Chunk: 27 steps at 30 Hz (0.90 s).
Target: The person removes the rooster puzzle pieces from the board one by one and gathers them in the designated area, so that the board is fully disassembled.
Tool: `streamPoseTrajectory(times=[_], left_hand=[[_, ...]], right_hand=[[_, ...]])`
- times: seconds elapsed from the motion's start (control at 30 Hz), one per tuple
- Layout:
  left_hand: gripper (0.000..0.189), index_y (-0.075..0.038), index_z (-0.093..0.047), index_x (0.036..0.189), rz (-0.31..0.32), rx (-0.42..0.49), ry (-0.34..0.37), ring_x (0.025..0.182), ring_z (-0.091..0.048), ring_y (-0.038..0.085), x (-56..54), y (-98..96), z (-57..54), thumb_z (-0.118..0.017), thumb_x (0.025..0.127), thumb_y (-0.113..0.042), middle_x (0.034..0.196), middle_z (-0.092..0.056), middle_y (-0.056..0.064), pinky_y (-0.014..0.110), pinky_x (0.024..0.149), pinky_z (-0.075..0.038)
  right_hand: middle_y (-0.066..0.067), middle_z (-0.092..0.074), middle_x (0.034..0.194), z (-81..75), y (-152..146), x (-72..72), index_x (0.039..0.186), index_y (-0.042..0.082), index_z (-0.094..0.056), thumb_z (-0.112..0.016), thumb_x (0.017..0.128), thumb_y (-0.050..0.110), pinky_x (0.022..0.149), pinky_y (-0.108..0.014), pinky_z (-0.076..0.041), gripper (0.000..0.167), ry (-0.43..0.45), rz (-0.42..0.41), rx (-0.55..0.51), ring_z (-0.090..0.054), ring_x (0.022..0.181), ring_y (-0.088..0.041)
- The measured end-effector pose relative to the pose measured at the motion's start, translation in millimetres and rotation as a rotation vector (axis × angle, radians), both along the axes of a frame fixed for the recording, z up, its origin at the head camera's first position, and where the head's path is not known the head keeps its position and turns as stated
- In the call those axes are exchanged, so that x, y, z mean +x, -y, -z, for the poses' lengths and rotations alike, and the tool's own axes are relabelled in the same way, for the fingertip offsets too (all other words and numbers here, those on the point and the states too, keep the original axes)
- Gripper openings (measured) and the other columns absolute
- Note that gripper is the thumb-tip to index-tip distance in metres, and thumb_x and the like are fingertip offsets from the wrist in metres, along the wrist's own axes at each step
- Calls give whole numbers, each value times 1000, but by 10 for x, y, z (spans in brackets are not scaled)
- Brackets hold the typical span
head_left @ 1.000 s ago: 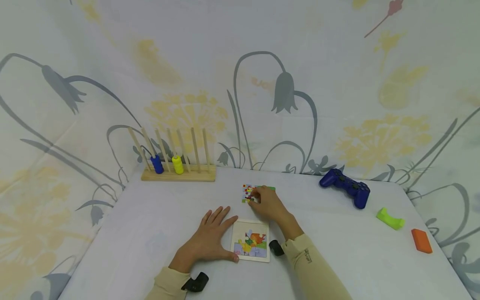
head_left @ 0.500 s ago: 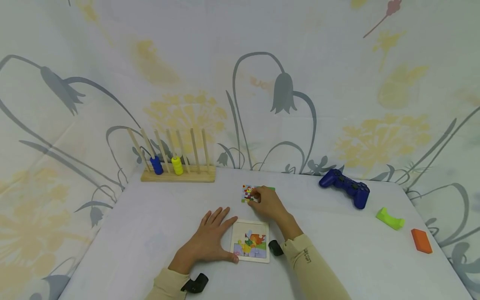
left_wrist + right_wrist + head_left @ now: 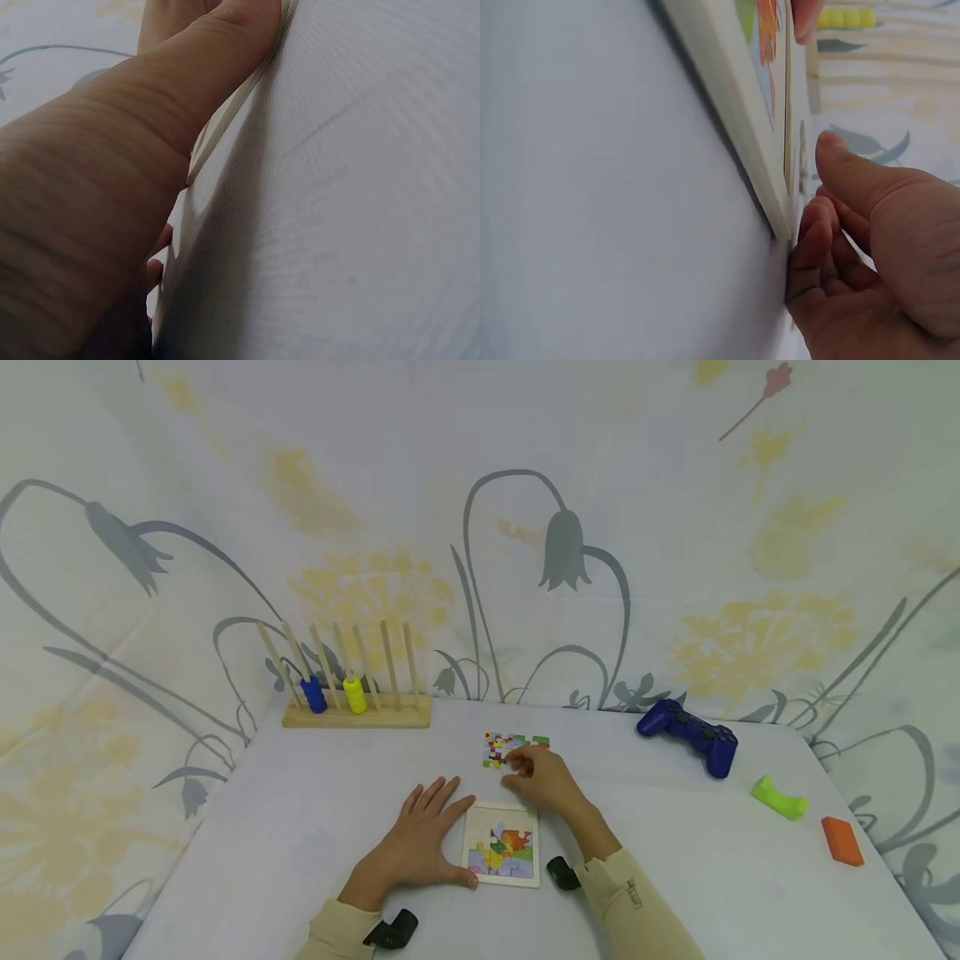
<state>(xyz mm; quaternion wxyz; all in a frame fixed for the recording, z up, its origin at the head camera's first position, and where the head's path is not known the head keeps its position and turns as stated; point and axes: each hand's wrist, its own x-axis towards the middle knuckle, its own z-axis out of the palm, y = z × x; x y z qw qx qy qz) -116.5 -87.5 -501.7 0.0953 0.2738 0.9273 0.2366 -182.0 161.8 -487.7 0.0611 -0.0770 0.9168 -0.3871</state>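
A square pale wooden puzzle tray (image 3: 477, 825) lies near the front of the table. Several colourful jigsaw pieces (image 3: 501, 858) fill its lower and right parts; its upper left is bare wood. My left hand (image 3: 422, 843) rests spread on the table at the tray's left, the thumb at its lower left corner. Beyond the tray lies a cluster of loose jigsaw pieces (image 3: 495, 748). My right hand (image 3: 546, 778) is at their near side, fingers loosely bent, partly hiding them. In the right wrist view its thumb (image 3: 844, 161) stands apart from the fingers, and nothing shows between them.
A wooden peg stand (image 3: 360, 717) with blue beads (image 3: 313, 695) and yellow beads (image 3: 355, 695) stands at the back left. To the right lie a dark blue game controller (image 3: 688, 737), a light green curved block (image 3: 780, 798) and an orange block (image 3: 842, 841). Patterned cloth hangs behind.
My right hand has drawn back slightly toward me and to the right, its thumb and fingers farther apart, uncovering more of the loose pieces. The left hand and tray have stayed put.
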Motion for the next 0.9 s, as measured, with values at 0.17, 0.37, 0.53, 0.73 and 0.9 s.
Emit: streamPoseTrajectory(times=[0.17, 0.37, 0.53, 0.73, 0.9], left_hand=[[115, -20, -40, 158, -19, -48, 24, 158, -15, 38, 3, -6, -26, -80, 65, -76, 170, -22, 12, 62, 126, -10], [115, -20, -40, 157, -20, -60, 13, 158, -16, 38, -9, 14, -51, -81, 65, -76, 170, -22, 12, 63, 126, -12], [115, -22, -39, 158, -16, -54, 15, 159, -16, 37, -17, 12, -16, -80, 65, -77, 171, -22, 11, 63, 126, -11], [115, -22, -40, 158, -5, -48, 18, 158, -16, 37, -23, -3, 25, -79, 65, -77, 170, -22, 11, 63, 125, -11], [115, -22, -40, 158, -7, -54, 21, 159, -15, 37, -25, -9, 4, -79, 65, -77, 170, -22, 11, 63, 126, -11]], right_hand=[[5, -66, 96, -66, -34, 253, 117, 11, -73, -81, 88, 19, 71, -22, -47, 31, 14, -128, 16, -54, 81, -9], [5, -61, 98, -137, -37, 567, 122, 6, -71, -85, 85, 29, 66, -19, -46, 45, -17, -329, 76, -50, 76, -4], [4, -61, 101, -156, -18, 700, 120, 5, -73, -87, 81, 32, 68, -19, -47, 50, -34, -362, 149, -49, 79, -3], [4, -63, 99, -152, 6, 753, 115, 6, -74, -88, 80, 29, 73, -22, -51, 45, -32, -336, 186, -51, 81, -4], [5, -62, 99, -140, 20, 751, 111, 8, -71, -89, 79, 27, 77, -24, -53, 42, -39, -307, 167, -54, 85, -5]])
